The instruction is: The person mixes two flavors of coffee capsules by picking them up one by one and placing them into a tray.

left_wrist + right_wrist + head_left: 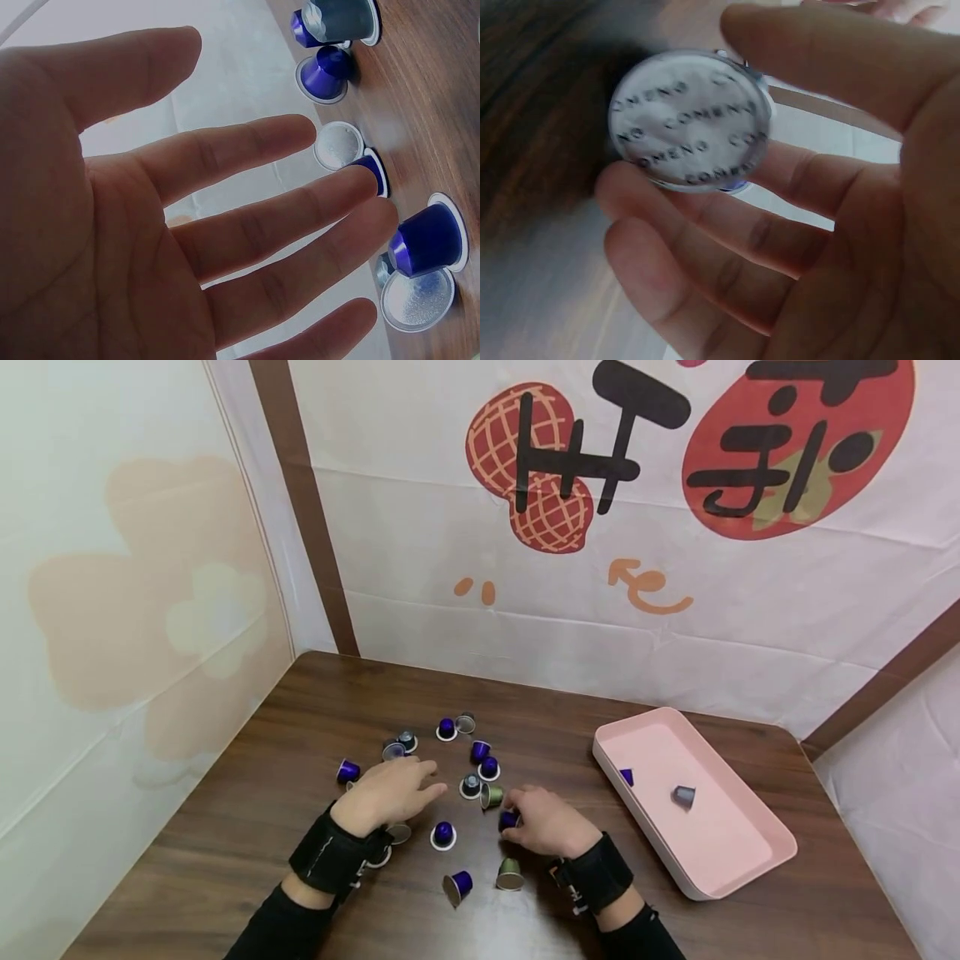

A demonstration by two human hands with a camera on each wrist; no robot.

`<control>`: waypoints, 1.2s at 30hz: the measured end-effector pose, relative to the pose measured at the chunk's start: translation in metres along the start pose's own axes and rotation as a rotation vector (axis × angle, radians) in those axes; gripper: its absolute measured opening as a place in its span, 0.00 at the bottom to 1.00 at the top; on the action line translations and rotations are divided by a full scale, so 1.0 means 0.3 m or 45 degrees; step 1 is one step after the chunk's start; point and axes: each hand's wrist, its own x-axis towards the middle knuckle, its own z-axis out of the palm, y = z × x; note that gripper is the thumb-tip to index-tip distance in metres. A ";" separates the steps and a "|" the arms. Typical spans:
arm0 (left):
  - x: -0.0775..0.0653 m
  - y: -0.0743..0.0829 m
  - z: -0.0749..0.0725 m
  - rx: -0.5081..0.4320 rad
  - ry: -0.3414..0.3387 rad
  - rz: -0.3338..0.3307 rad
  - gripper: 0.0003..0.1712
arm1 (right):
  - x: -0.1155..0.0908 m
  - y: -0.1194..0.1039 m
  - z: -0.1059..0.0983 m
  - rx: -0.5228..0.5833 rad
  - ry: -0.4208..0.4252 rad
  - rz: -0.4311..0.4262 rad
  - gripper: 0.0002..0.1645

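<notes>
My left hand (392, 787) is over the left group of coffee capsules, fingers straight and spread with nothing between them. In the left wrist view, its fingertips overlap a dark blue capsule (427, 238) and a silver-lidded one (339, 145). My right hand (551, 820) holds a blue coffee capsule (509, 820) between thumb and curled fingers. Its printed silver lid (690, 120) faces the palm in the right wrist view. Beside that hand lie a green capsule (491, 796) on its side and another green capsule (510, 875) nearer me.
A pink tray (738, 768) stands at the right, with a grey capsule (683, 796) and a blue capsule (627, 777) inside. More capsules lie about the wooden table (247, 827), among them a blue one (443, 835) between my hands. A printed cloth (420, 510) hangs behind.
</notes>
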 end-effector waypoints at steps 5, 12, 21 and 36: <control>0.008 -0.008 -0.001 0.000 0.029 0.006 0.27 | 0.016 0.009 0.017 -0.035 0.041 -0.027 0.15; 0.021 -0.016 0.002 -0.005 0.003 -0.001 0.27 | 0.012 0.028 0.022 -0.012 0.040 -0.048 0.11; 0.044 -0.024 0.001 -0.006 -0.003 0.004 0.27 | -0.020 0.078 -0.034 0.030 0.127 -0.003 0.09; 0.035 -0.039 0.009 0.008 0.010 0.009 0.26 | -0.049 0.110 -0.092 0.040 0.183 0.102 0.06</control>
